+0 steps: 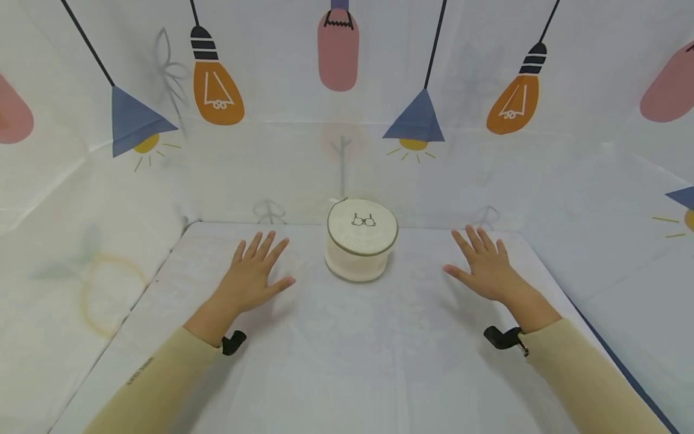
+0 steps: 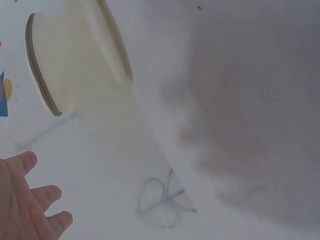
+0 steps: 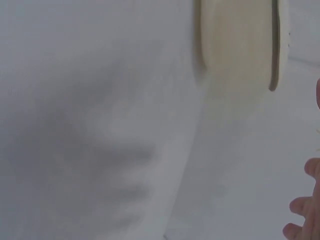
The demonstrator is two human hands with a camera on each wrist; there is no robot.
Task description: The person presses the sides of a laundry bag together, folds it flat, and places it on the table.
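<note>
The left hand (image 1: 246,282) is spread wide, nothing held. To its right, at the table's (image 1: 347,361) far side, an upright cream case (image 1: 361,240) is placed (no long axis is offered by its round top), set nearer that hand. Beyond, the right hand (image 1: 484,270) is likewise splayed and unfilled.

No word, brand or number can be read with certainty. Left sleeve (image 1: 157,383): a short line of small dark lettering (image 1: 140,371) runs along the forearm; characters too small and blurred to decipher. Round cream case (image 1: 356,265): its top bears a dark outline sign (image 1: 364,221) resembling spectacles.
</note>
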